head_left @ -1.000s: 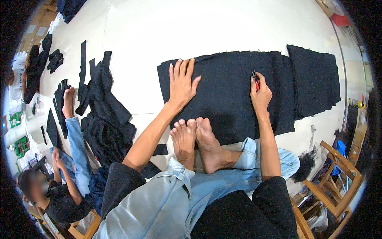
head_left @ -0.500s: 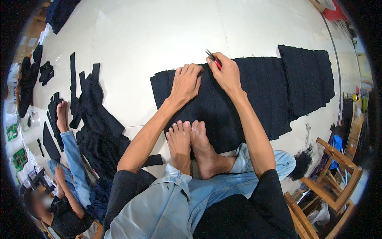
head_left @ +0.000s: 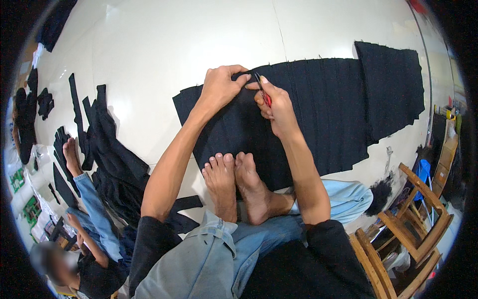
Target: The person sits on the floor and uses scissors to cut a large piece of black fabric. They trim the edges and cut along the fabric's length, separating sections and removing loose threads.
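Black cloth pieces (head_left: 323, 109) lie overlapped in a wide row on the pale floor, with loose thread ends along the far edge. My left hand (head_left: 222, 87) pinches that far edge between thumb and fingers. Close to its right, my right hand (head_left: 278, 110) is closed round small thread snips (head_left: 268, 100) with red handles and dark blades. The blade tips point up and left, near the cloth edge beside my left fingertips. Whether the blades touch a thread is too small to tell. My bare feet rest on the near edge of the cloth.
At left are a heap of black cloth (head_left: 117, 144) and narrow black strips (head_left: 75, 104). Another person (head_left: 97, 271) sits at the lower left, a leg stretched out. Wooden stools (head_left: 416, 234) stand at the lower right. A black tuft of fibres (head_left: 382, 189) lies near my knee.
My right hand has come down and left, bringing the snips from beyond the cloth edge to beside my left fingers. My left hand has shifted slightly left and up, now pinching the edge.
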